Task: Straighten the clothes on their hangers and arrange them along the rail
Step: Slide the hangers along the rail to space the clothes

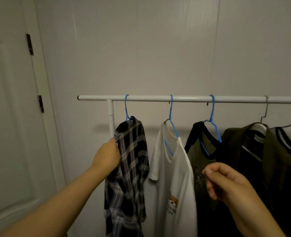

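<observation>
Dim, soft overall; edges bowed w/ wide-angle; rail point(192, 98) shadows wall point(158, 48).

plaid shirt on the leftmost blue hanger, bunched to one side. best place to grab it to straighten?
Probably the upper left edge of the plaid shirt, near the shoulder, coming from the left where the left hand already grips it. The fabric hangs bunched below the blue hanger. The right hand is free, holding nothing, to take the opposite edge from the front.
</observation>
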